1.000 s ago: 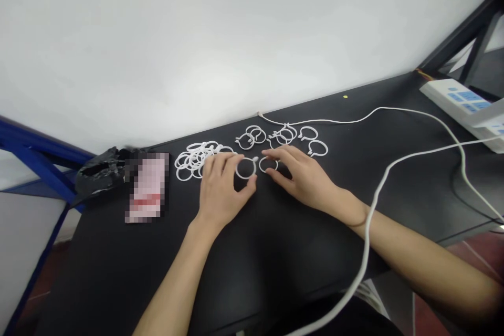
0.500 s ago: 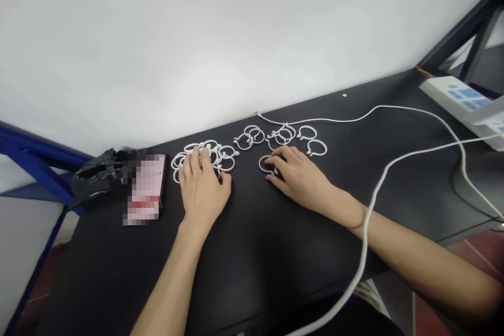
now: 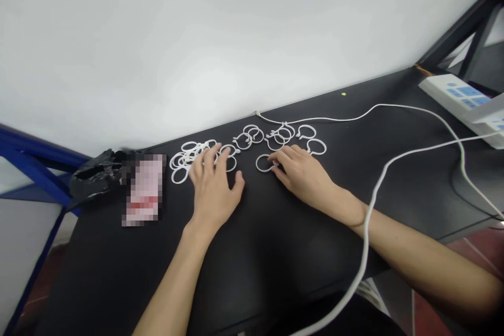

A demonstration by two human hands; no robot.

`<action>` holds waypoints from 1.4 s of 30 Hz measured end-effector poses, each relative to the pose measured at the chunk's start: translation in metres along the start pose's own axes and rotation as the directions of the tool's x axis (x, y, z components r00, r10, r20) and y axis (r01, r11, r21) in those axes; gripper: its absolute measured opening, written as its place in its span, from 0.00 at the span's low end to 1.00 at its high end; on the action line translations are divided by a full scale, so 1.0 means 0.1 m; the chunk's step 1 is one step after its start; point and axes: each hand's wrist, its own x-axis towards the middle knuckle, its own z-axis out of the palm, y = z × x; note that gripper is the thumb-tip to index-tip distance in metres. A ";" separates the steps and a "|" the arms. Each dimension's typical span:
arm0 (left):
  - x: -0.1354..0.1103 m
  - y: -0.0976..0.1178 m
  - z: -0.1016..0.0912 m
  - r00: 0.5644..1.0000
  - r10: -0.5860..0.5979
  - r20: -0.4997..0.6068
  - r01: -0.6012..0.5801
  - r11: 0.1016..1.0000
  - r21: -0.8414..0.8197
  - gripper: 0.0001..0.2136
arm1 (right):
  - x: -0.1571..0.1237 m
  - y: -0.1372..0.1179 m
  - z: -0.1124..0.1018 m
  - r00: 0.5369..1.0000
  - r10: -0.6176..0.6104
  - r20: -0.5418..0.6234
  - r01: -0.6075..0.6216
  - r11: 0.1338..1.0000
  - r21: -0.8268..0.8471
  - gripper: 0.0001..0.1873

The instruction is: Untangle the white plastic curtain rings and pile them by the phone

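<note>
My right hand point(image 3: 301, 173) pinches the knobbed end of a thin white plastic ring point(image 3: 258, 163); its loop lies on the black table, pointing left. My left hand point(image 3: 214, 184) is open, fingers spread, over the right edge of a heap of white rings point(image 3: 180, 175). Its fingertips cover some of them, so I cannot tell whether they touch. Behind and between the hands lies a pair of overlapping rings point(image 3: 252, 137). Another tangled group point(image 3: 280, 137) sits beyond my right hand, with two single rings point(image 3: 317, 146) to its right.
A phone-like slab point(image 3: 145, 189), partly blurred, and a crumpled black plastic bag point(image 3: 96, 170) lie at the left. A white cable point(image 3: 366, 241) loops across the right side over my right forearm. A white device with blue labels point(image 3: 460, 100) stands far right. A white wall point(image 3: 220, 52) rises behind.
My left hand has shifted right and toward me, uncovering more of the heap. My right fingers have closed on the ring's knobbed end, and the ring has moved slightly left.
</note>
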 end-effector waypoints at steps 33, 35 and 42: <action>-0.04 0.08 -0.05 0.957 0.281 0.066 -0.233 0.886 -0.400 0.20 | -0.02 -0.11 -0.03 0.967 -0.139 -0.215 0.228 0.847 0.480 0.08; -0.05 0.08 -0.04 0.957 0.286 0.056 -0.242 0.885 -0.397 0.20 | -0.01 -0.11 -0.04 0.968 -0.131 -0.213 0.220 0.851 0.478 0.08; -0.03 0.09 0.00 0.953 0.304 -0.012 -0.286 0.882 -0.375 0.13 | -0.01 -0.10 -0.07 0.967 -0.145 -0.210 0.233 0.838 0.493 0.07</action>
